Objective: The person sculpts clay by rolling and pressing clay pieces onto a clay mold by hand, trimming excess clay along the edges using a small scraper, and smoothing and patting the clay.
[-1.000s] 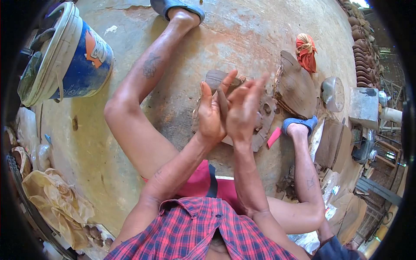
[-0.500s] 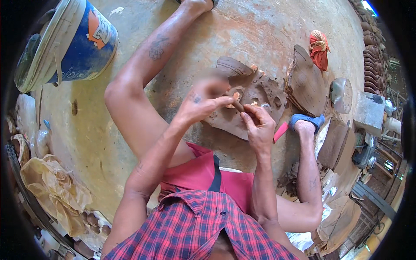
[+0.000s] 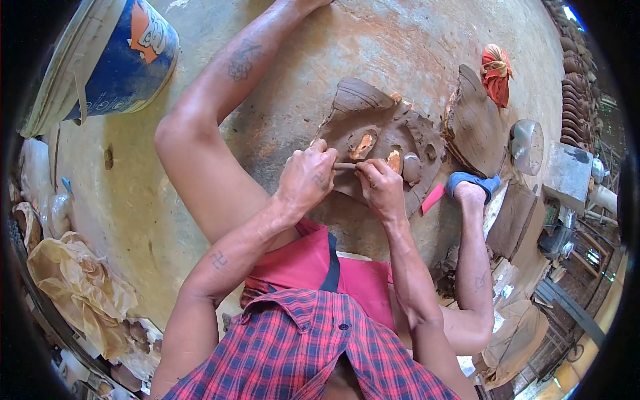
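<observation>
Between my two hands runs a thin brown roll (image 3: 345, 166), which looks like clay and lies nearly level. My left hand (image 3: 308, 175) is closed in a fist round its left end. With thumb and fingers pinched, my right hand (image 3: 383, 189) grips the other end. Beneath and beyond them, a broken-edged slab of dark clay (image 3: 341, 133) with hollows in it rests on the floor. An orange piece (image 3: 361, 146) sits in one hollow, and a second orange piece (image 3: 394, 160) shows just beyond my right hand. Beside that is a small rounded grey thing (image 3: 412, 167).
A pink strip (image 3: 433, 199) lies right of the slab. Farther right are another clay slab (image 3: 475, 127), a tied red cloth bundle (image 3: 495, 77), a metal bowl (image 3: 527, 147) and a grey box (image 3: 568, 171). A blue-and-white bucket (image 3: 127, 73) stands far left; crumpled brown paper (image 3: 80, 280) lies near left.
Both hands have come lower and nearer me, the right one also a little left. The roll has swung from slanting to nearly level, and my left hand has closed round its end.
</observation>
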The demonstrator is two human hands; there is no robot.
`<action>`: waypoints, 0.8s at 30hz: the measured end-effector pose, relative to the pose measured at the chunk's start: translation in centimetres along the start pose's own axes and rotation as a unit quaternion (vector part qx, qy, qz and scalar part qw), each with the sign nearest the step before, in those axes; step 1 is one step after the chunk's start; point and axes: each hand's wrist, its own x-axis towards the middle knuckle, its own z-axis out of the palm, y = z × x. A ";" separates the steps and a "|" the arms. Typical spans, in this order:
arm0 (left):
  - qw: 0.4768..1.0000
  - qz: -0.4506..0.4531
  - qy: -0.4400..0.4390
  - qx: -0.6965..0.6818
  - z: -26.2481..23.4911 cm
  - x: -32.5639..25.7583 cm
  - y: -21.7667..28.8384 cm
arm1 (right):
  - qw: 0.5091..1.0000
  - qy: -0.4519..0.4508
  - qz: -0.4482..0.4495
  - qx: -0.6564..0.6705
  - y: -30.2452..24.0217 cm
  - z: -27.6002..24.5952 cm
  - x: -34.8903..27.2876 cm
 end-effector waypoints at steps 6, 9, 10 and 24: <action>1.000 -0.014 -0.001 0.006 -0.7 0.2 0.2 | 0.993 -0.007 -0.021 -0.115 -0.5 -1.8 1.2; 1.000 -0.011 0.003 0.002 -0.6 0.5 0.0 | 0.983 -0.017 -0.026 -0.179 -0.2 -2.8 2.4; 1.000 -0.009 0.002 -0.001 -0.5 0.6 0.0 | 0.979 -0.034 -0.047 -0.197 -0.3 -3.3 3.2; 0.999 -0.007 0.039 -0.023 -1.1 2.2 -0.6 | 0.971 -0.056 -0.020 -0.230 0.2 -2.0 4.6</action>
